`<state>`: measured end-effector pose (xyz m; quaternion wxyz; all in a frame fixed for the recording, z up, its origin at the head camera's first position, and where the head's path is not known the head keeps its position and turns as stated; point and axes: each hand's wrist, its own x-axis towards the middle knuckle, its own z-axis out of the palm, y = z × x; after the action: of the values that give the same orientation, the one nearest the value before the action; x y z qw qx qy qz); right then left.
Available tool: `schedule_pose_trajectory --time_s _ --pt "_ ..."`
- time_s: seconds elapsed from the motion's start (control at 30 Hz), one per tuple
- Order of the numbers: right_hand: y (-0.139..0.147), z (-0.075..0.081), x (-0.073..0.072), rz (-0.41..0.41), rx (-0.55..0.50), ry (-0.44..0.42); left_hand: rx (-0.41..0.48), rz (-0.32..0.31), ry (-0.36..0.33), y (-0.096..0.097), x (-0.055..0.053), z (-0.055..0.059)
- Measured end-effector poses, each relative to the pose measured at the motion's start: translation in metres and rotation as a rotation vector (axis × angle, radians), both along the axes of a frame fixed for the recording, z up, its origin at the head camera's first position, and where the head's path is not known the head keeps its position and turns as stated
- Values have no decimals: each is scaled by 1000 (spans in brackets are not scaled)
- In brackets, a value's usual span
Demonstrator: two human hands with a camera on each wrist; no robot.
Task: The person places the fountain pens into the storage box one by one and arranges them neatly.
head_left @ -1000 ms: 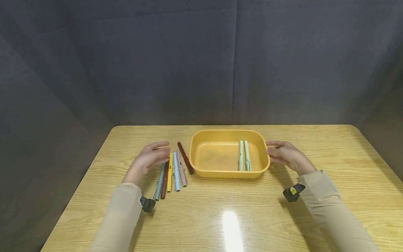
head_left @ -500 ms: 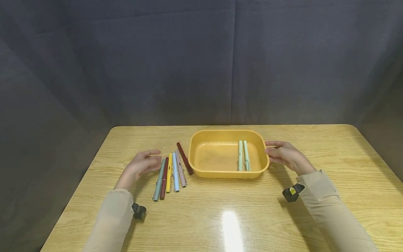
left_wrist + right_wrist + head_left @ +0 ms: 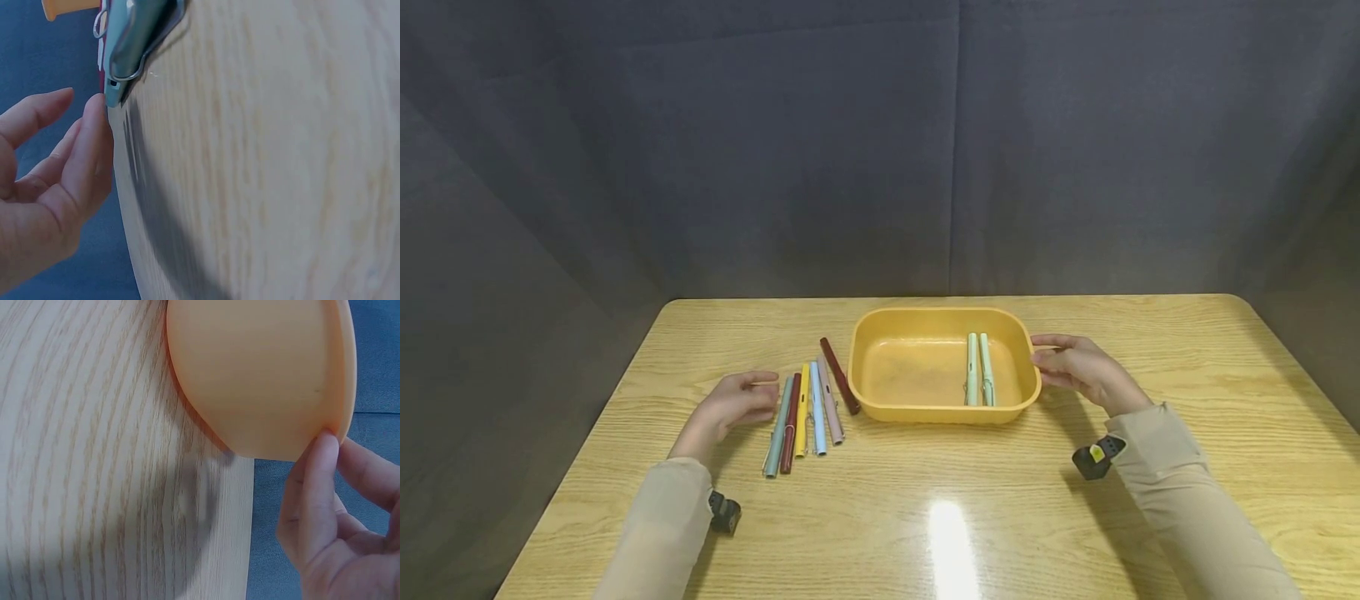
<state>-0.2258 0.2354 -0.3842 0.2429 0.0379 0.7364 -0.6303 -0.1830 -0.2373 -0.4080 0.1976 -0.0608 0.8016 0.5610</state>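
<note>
My left hand [image 3: 733, 406] hovers just left of a row of pens, fingers loosely extended and holding nothing. Nearest to it lies a grey-green pen [image 3: 778, 433] with a wire clip; in the left wrist view a fingertip appears close to this pen's end [image 3: 128, 44]. A dark red pen [image 3: 791, 429], a yellow pen [image 3: 802, 412], a light blue pen [image 3: 818, 412] and a lilac pen [image 3: 831, 404] follow to the right. My right hand [image 3: 1086, 371] pinches the right rim of a yellow tray [image 3: 910, 412]. Inside it are two pale green pens [image 3: 972, 371].
Another dark red pen [image 3: 839, 375] lies slanted beside the tray's left wall. Everything stands on a wooden table [image 3: 880, 517], with a dark curtain [image 3: 812, 167] behind its far edge. A bright reflection shows on the tabletop near the front.
My left hand has drawn back to the left, away from the pens, uncovering the tops of the grey-green and dark red ones. The right hand stays at the tray's rim.
</note>
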Motion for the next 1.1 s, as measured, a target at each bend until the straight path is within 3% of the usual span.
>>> schedule_pose_trajectory --time_s 0.63,1.1 --pt "0 0 1 13 21 20 -29 -34 -50 3 4 -4" --pt "2 0 0 28 29 23 -76 -10 -69 8 2 -5"
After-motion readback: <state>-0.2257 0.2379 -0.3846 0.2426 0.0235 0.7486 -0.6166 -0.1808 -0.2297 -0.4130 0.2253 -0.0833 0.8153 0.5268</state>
